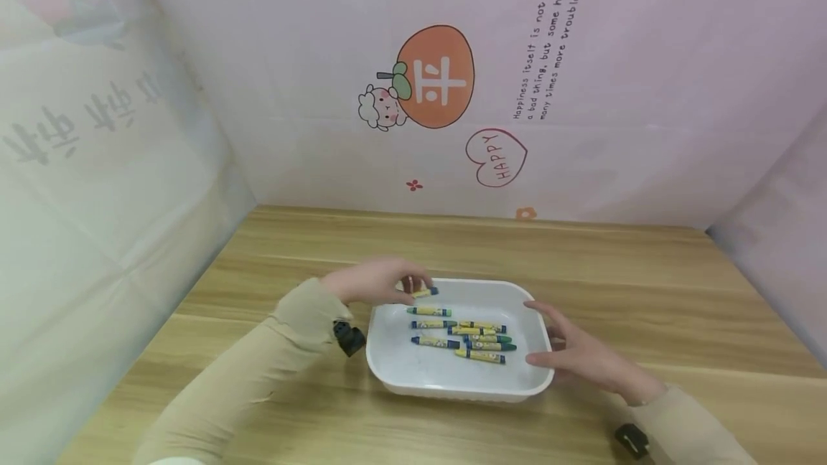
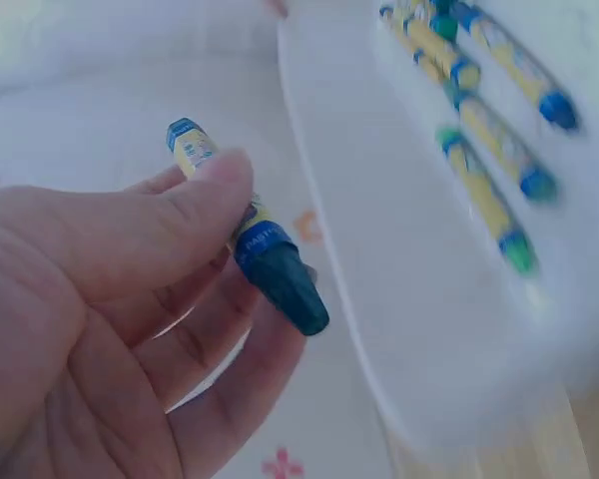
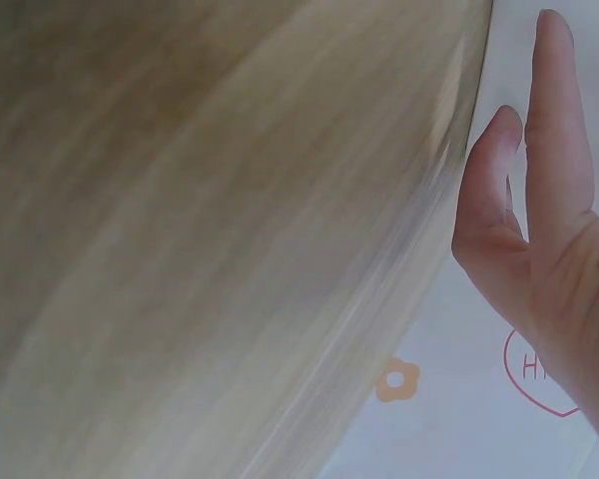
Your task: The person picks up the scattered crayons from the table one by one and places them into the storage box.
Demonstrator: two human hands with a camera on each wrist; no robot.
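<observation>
My left hand (image 1: 386,281) pinches a crayon (image 2: 223,190) with a yellow wrapper, blue bands and a dark teal tip, between thumb and fingers. It holds this crayon over the far left corner of a white plastic basin (image 1: 413,387). Several similar yellow-wrapped crayons (image 1: 434,342) lie on the basin floor, some bunched together toward the right. At the basin's right rim, my right hand (image 1: 578,354) has its thumb and index finger spread and reaching over the edge. The right wrist view shows this hand (image 3: 549,230) with one finger straight and another bent.
The basin stands on a wood-grain table (image 1: 291,407). A printed white cloth (image 1: 310,113) hangs behind the table, with further cloth (image 1: 97,185) along the left side. Dark wrist devices sit by each sleeve.
</observation>
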